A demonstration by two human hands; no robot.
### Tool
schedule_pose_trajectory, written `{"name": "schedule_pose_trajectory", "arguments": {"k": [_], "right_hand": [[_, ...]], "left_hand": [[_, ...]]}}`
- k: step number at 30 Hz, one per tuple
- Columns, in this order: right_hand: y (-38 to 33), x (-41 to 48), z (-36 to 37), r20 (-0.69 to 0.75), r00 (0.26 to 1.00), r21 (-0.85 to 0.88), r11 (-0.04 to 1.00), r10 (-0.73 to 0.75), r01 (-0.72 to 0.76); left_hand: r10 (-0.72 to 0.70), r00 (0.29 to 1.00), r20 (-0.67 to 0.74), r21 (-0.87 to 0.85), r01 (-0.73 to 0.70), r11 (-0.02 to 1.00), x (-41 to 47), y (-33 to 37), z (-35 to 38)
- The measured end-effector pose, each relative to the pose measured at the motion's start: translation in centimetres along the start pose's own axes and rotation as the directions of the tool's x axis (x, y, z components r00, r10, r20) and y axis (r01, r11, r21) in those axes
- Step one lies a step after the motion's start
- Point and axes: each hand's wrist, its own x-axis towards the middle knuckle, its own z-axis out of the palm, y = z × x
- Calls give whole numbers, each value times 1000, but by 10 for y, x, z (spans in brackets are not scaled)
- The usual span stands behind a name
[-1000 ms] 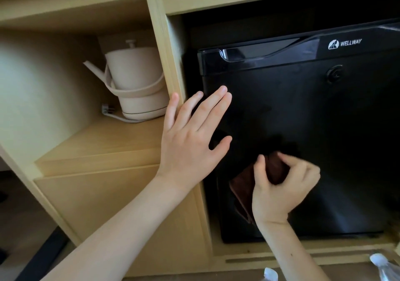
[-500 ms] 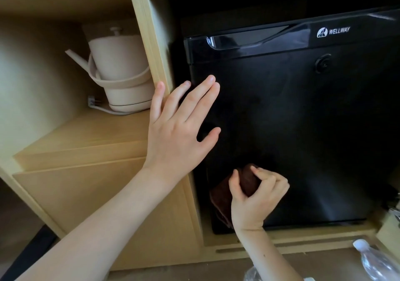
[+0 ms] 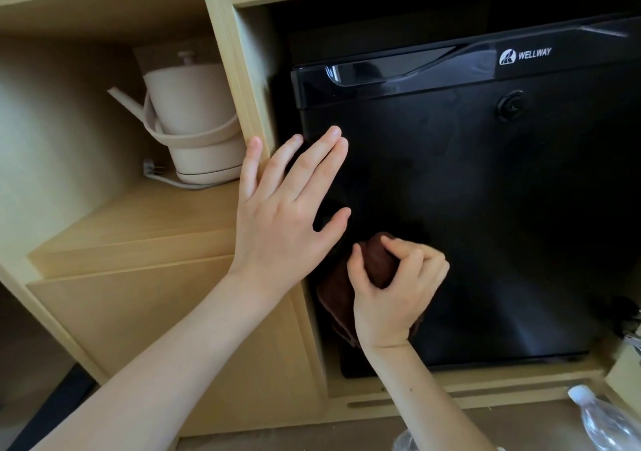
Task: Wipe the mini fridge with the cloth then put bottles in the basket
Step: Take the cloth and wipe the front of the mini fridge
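"Head view, closest in first: what lies along the bottom edge?"

"Two clear plastic bottles point(image 3: 605, 421), one at the right corner with a white cap, the other only a sliver at the middle. Neither is touched, and no basket is in sight."

"And the hands?"

"The right hand point(image 3: 395, 289) comes next. Its fingers point(image 3: 421, 259) are clenched round a bunched dark brown cloth point(image 3: 338, 303), and the wad sits against the lower left of the mini fridge point(image 3: 485, 207) door. The left hand point(image 3: 286, 218) is higher and flat, fingers straight and spread, grasping nothing. It lies across the door's left edge and the wooden divider point(image 3: 239, 79) beside it (bracing, I would guess)."

"How will the cloth handle?"

"Soft and limp, by the look of its folds. Held as a wad it gives a firm pad, though a loose corner hangs below the palm and could drag. The door looks smooth and glossy, so the cloth should slide easily. I judge the wiping is under way, with the bottle step not begun."

"And the bottles, when their turn comes?"

"Light and thin-walled, likely to dent. Take each round the body near the neck."

"Farthest back?"

"A pale kettle point(image 3: 194, 127) on the shelf point(image 3: 138, 221) left of the divider."
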Motion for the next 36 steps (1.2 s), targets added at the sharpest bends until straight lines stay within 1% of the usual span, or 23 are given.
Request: {"name": "schedule_pose_trajectory", "arguments": {"k": [2,4,6,8,11,13,15,17,18,20,22,24,28,29,32,33,34,36], "right_hand": [[12,-16,-8,45,999,-27,1000,2,0],[19,-24,-14,78,997,-48,999,0,4],[21,-23,-16,89,996,-49,999,16,-12],[16,-18,-16,88,995,-36,999,42,-39],[6,3,-13,37,998,18,998,58,-59],[2,23,-8,-19,999,49,998,35,-34],[2,33,-5,-54,999,42,999,-6,8],[8,27,-7,-50,998,11,999,-31,32],[13,20,-10,-40,999,-3,999,-32,32],[24,6,-16,-15,1000,-19,1000,-17,17],[33,-3,-21,11,1000,-23,1000,4,-4],[37,-4,-23,27,1000,-14,1000,-2,2],[40,-4,-26,49,999,-4,1000,-5,5],[42,-6,-29,53,998,-5,999,32,-32],[43,-15,-37,43,973,-8,974,227,-227],[42,-14,-38,36,970,-17,971,240,-239],[40,-9,-37,29,976,-28,976,216,-215],[32,11,-32,17,993,-28,992,120,-119]], "left_hand": [[19,1000,-10,13,-19,1000,0,0,1],[80,997,-18,18,-80,997,-1,0,1],[172,985,-23,6,-172,985,-2,3,3],[197,980,-19,-40,-197,980,-6,9,4],[101,995,-23,-102,-103,989,-14,18,4],[37,999,-6,-109,-38,993,-21,23,4],[-49,999,23,-143,52,988,-26,30,5],[-141,989,50,-208,148,967,-29,39,7],[-199,978,70,-267,210,940,-31,44,9],[-333,931,150,-406,365,838,-35,53,12],[-394,893,217,-486,449,750,-38,59,17],[-419,874,244,-539,482,691,-39,62,23],[-454,858,239,-601,498,625,-44,61,29],[-463,852,244,-611,506,609,-45,61,30],[-488,836,250,-638,521,567,-48,61,31],[-491,834,253,-647,523,555,-48,61,32],[-489,834,254,-655,521,547,-48,61,32],[-483,839,251,-661,513,548,-47,59,32]]}}
